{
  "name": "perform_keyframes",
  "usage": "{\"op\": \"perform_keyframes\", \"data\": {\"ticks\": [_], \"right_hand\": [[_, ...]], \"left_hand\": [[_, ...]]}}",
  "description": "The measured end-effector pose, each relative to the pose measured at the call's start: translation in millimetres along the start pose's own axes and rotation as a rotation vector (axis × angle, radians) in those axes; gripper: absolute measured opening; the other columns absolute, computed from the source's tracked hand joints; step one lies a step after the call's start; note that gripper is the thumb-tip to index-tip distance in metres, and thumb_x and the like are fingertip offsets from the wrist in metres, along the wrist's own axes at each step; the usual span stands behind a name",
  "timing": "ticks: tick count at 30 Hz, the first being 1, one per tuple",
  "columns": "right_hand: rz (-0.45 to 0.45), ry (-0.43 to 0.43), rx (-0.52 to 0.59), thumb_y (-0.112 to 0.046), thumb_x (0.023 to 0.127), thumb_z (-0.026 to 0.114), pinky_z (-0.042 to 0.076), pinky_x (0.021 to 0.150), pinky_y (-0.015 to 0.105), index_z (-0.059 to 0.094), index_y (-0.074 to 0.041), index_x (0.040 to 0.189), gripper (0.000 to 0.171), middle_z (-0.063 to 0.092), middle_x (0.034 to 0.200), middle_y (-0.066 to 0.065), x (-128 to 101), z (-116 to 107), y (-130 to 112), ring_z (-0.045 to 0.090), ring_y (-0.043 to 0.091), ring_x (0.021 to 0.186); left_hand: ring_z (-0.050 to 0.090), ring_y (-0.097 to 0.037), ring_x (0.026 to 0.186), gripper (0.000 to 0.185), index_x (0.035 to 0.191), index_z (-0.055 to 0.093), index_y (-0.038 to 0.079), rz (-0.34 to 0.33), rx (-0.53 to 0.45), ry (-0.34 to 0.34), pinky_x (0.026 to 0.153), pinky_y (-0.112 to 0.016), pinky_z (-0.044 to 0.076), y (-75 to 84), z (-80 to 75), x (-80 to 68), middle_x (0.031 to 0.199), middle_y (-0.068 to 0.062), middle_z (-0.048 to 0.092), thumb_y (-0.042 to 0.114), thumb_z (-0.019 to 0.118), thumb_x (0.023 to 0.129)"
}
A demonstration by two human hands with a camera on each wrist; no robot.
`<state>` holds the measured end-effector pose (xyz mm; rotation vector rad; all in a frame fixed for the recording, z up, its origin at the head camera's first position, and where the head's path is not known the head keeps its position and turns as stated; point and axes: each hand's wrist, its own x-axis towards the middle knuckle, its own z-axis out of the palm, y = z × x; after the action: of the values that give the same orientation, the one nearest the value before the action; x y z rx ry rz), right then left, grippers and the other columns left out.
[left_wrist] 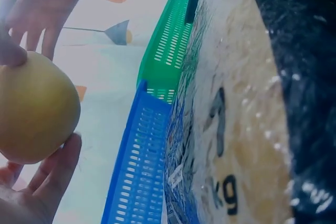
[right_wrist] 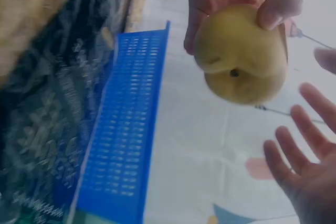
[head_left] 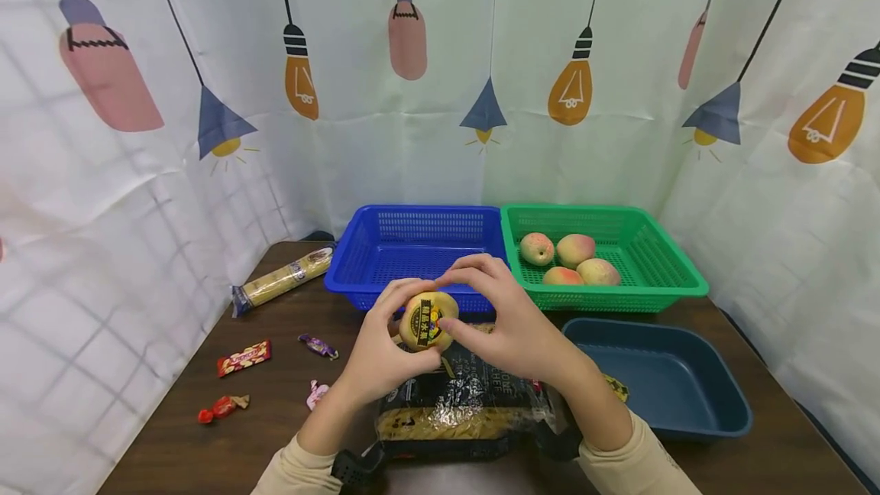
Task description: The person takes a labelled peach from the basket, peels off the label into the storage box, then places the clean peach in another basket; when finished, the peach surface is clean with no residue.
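A round yellow fruit [head_left: 428,321] with a dark label on its face is held above the table edge in front of me. My left hand [head_left: 381,350] grips it from the left and below, thumb and fingers curled round it [right_wrist: 241,56]. My right hand [head_left: 509,327] arches over it from the right, its thumb touching the fruit's side. In the right wrist view that hand's fingers [right_wrist: 304,166] are spread and straight, apart from the fruit. The left wrist view shows the fruit [left_wrist: 34,108] resting against my left palm [left_wrist: 42,187].
A black wrapped noodle pack [head_left: 461,403] lies under my hands. Behind stand a blue basket [head_left: 357,258] and a green basket [head_left: 660,266] holding several peaches [head_left: 571,258]. A dark blue tray [head_left: 687,403] sits at the right. A biscuit roll [head_left: 282,281] and several candies [head_left: 244,357] lie at the left.
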<state>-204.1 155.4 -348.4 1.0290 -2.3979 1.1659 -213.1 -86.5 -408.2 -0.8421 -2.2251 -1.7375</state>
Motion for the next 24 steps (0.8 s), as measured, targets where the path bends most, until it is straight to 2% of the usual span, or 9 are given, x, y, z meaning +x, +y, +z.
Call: {"op": "perform_keyframes", "data": {"ticks": [3,6,10,18,24], "right_hand": [[-0.045,-0.089,-0.059,-0.034,0.103,0.082,0.054,0.116,0.053,0.067,-0.026,0.147,0.047,0.052,0.156,-0.004,1.5,2.3,-0.7,0.042,0.020,0.152],[-0.055,-0.118,-0.081,-0.033,0.102,0.083,0.055,0.115,0.048,0.068,-0.026,0.145,0.046,0.053,0.157,-0.004,2.3,5.2,-0.1,0.042,0.018,0.151],[-0.072,-0.096,-0.085,-0.028,0.100,0.086,0.054,0.115,0.047,0.074,-0.027,0.137,0.039,0.057,0.153,-0.005,4.0,7.3,2.2,0.044,0.017,0.149],[-0.072,-0.079,-0.061,-0.025,0.096,0.091,0.056,0.111,0.045,0.076,-0.025,0.124,0.031,0.066,0.137,-0.008,4.4,3.8,7.3,0.052,0.015,0.137],[-0.040,-0.074,-0.030,-0.025,0.096,0.090,0.056,0.102,0.040,0.074,-0.028,0.117,0.027,0.070,0.122,-0.013,3.0,-1.6,12.5,0.056,0.011,0.121]], "left_hand": [[0.061,-0.026,0.121,0.092,0.159,0.056,0.033,-0.004,0.013,0.004,0.084,-0.033,0.067,0.9,2.4,-1.0,0.148,0.000,0.060,0.007,0.090,0.078],[0.060,-0.027,0.127,0.099,0.162,0.052,0.037,-0.013,0.020,0.004,0.089,-0.031,0.066,0.4,4.5,-0.7,0.149,0.004,0.061,0.008,0.092,0.076],[0.059,-0.027,0.132,0.098,0.162,0.051,0.035,-0.017,0.019,0.001,0.091,-0.032,0.065,-0.4,5.8,-0.9,0.153,0.004,0.060,0.008,0.091,0.077],[0.071,-0.020,0.111,0.091,0.158,0.055,0.034,-0.044,0.007,-0.019,0.082,-0.032,0.067,0.0,9.8,-1.2,0.141,-0.006,0.065,0.008,0.090,0.079],[0.069,-0.020,0.114,0.088,0.156,0.058,0.036,-0.038,0.012,-0.019,0.084,-0.032,0.066,-2.1,10.8,-1.0,0.141,-0.004,0.067,0.008,0.090,0.079]]}}
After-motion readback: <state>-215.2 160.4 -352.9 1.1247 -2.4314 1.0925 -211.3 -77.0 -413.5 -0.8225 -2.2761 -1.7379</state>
